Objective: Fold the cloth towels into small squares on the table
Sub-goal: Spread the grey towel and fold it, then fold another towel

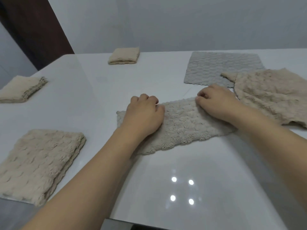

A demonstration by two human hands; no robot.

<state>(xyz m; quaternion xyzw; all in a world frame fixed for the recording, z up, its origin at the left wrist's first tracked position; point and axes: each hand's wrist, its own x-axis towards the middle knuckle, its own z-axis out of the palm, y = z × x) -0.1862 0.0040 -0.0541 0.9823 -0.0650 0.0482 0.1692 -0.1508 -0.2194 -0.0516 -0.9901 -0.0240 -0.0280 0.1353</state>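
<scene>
A beige fluffy towel (pixel 182 125) lies folded into a long strip in the middle of the white table (pixel 182 180). My left hand (pixel 144 115) rests on its left part with fingers curled over the far edge. My right hand (pixel 216 102) pinches the far edge near the strip's right end. Three folded beige towels lie to the left: one at the near left (pixel 38 163), one at the far left edge (pixel 21 88), one at the back (pixel 124 55).
A grey towel (pixel 219 67) lies flat at the back right. A beige unfolded towel (pixel 272 95) lies rumpled at the right, partly over the grey one. The table's near edge runs along the bottom left. A wall stands behind the table.
</scene>
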